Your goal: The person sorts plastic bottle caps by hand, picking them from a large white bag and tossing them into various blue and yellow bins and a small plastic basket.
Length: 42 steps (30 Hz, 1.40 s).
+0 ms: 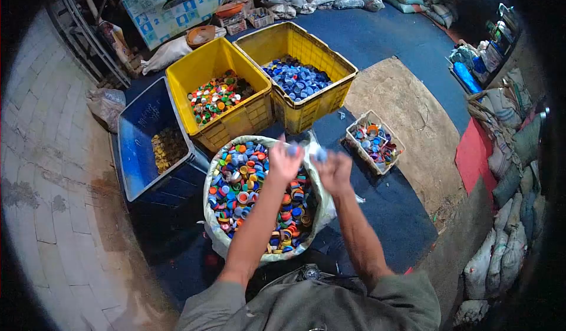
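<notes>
A large white sack (207,204) full of mixed-colour bottle caps (243,196) stands open right in front of me. Above its right side is my left hand (284,164), palm turned up, with a blue bottle cap (293,150) at its fingers. Just beyond the sack's right rim, my right hand (335,171) has its fingers curled at another blue cap (320,155). Motion blurs both hands' fingertips and both caps. The hands are close together but do not touch.
Beyond the sack are a yellow crate (236,124) of mixed caps, a yellow crate (309,111) of blue caps and a blue bin (138,160) with yellowish caps. A small white basket (352,135) of caps sits right, beside flat cardboard (407,104). Stuffed sacks (498,260) line the right side.
</notes>
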{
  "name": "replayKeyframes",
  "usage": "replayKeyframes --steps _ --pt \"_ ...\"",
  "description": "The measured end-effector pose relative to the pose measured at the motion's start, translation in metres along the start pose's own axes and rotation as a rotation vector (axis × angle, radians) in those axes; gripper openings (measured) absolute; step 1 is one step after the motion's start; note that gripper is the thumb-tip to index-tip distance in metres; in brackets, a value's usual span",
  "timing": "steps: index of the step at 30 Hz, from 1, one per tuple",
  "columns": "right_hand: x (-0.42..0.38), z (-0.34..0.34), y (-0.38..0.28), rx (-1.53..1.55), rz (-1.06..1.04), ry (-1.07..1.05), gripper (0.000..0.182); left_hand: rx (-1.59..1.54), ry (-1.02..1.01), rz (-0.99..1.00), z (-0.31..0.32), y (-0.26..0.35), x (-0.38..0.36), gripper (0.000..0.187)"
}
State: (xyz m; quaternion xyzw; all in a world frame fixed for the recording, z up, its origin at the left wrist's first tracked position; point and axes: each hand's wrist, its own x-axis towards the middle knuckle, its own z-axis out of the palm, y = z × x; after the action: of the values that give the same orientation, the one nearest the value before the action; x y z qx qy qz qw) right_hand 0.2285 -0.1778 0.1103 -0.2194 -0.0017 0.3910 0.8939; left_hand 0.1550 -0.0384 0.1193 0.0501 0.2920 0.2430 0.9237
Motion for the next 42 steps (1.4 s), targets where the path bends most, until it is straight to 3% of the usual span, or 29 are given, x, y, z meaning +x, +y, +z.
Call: replayKeyframes --steps 1,2,3,4,5,6,7,9,10,11,12,15,17,20,21,23,26,29,30,34,42 --pt "0.053 -0.017 -0.011 0.12 0.034 -0.348 0.012 0.015 -0.192 -0.113 0.013 0.017 0.047 0.047" --pt "0.055 0.056 -0.026 -0.071 -0.018 -0.003 0.012 0.055 -0.177 -0.019 0.037 0.029 0.067 0.067" --pt "0.105 0.033 -0.033 0.009 0.071 -0.178 0.013 0.097 -0.162 0.074 0.055 0.038 0.079 0.086" --pt "0.094 0.087 -0.038 -0.062 -0.014 0.086 0.014 0.105 -0.116 0.087 0.069 0.049 0.079 0.097" --pt "0.1 0.088 -0.04 -0.086 -0.06 0.069 0.014 0.115 -0.069 0.1 0.08 0.059 0.069 0.109" --pt "0.103 0.086 -0.04 -0.109 -0.105 0.055 0.014 0.182 -0.151 0.125 0.08 0.064 0.054 0.113" --pt "0.104 0.081 -0.039 -0.133 -0.146 0.042 0.015 0.262 -0.032 0.153 0.075 0.069 0.052 0.101" --pt "0.09 0.044 -0.031 -0.178 -0.195 0.052 0.027 0.334 -0.109 0.206 0.037 0.079 0.041 0.071" --pt "0.069 0.037 -0.025 -0.238 -0.184 0.109 0.034 0.279 -0.128 0.198 0.02 0.082 0.027 0.038" --pt "0.047 0.031 -0.02 -0.299 -0.174 0.162 0.042 0.32 -0.121 0.258 0.001 0.082 0.011 0.03" --pt "0.025 0.011 -0.014 -0.418 -0.168 0.093 0.058 0.369 -0.086 0.293 -0.021 0.082 0.0 0.031" --pt "-0.032 -0.037 0.008 -0.766 -0.147 0.282 0.048 0.474 -0.032 0.417 -0.091 0.071 -0.035 0.036" --pt "-0.069 -0.063 0.025 -1.028 -0.218 0.317 0.034 0.659 0.177 0.376 -0.119 0.06 -0.074 0.038" --pt "-0.116 -0.081 0.039 -1.393 -0.22 0.322 0.027 0.884 0.358 0.505 -0.135 0.039 -0.123 0.044" --pt "-0.127 -0.094 0.046 -1.455 -0.219 0.308 0.026 0.937 0.347 0.527 -0.148 0.036 -0.131 0.035" --pt "-0.144 -0.08 0.055 -1.551 -0.129 0.297 0.024 0.924 0.341 0.566 -0.19 0.031 -0.138 0.022" --pt "-0.153 -0.077 0.068 -1.695 -0.231 0.214 0.028 0.91 0.366 0.567 -0.203 0.026 -0.161 0.017" --pt "-0.146 -0.074 0.082 -1.816 -0.482 0.068 0.034 0.974 0.319 0.605 -0.206 0.023 -0.175 0.017" --pt "-0.14 -0.076 0.088 -1.741 -0.38 0.075 0.046 0.978 0.32 0.599 -0.209 0.021 -0.174 0.018" --pt "-0.13 -0.077 0.098 -1.944 -0.531 0.048 0.063 1.062 0.245 0.587 -0.215 0.01 -0.171 0.019" --pt "-0.125 -0.072 0.105 -1.974 -0.498 0.069 0.069 1.231 0.195 0.596 -0.21 -0.007 -0.167 0.023"
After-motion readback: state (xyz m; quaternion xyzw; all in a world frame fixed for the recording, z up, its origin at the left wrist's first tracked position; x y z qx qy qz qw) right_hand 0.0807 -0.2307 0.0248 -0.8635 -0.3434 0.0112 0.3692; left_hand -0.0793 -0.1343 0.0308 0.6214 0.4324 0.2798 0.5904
